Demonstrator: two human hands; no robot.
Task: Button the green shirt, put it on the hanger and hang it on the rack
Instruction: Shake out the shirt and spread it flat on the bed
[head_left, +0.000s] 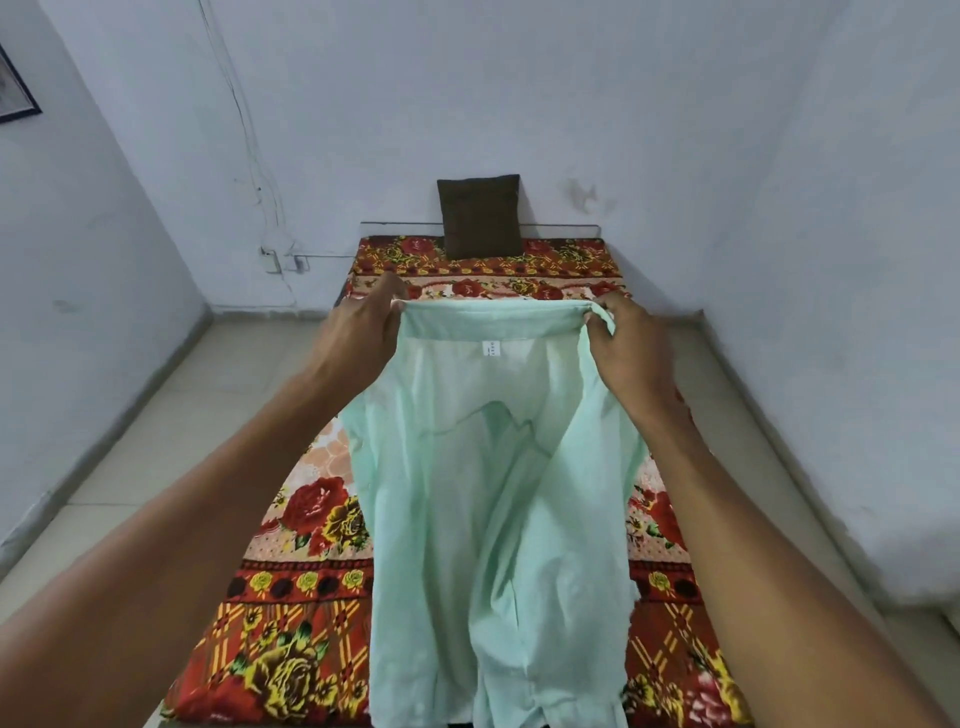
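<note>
The pale green shirt (488, 509) hangs in the air over the bed, its collar stretched flat at the top and a small white label showing inside the neck. My left hand (358, 332) grips the left end of the collar. At the right end, my right hand (628, 348) pinches the collar with curled fingers. The front of the shirt hangs open below, and its lower hem drops out of view at the bottom edge. No hanger or rack is in view.
A bed with a red and yellow floral sheet (306, 525) lies under the shirt. A dark brown cushion (480, 215) leans on the far wall. Tiled floor (171, 415) runs along both sides, with white walls close by.
</note>
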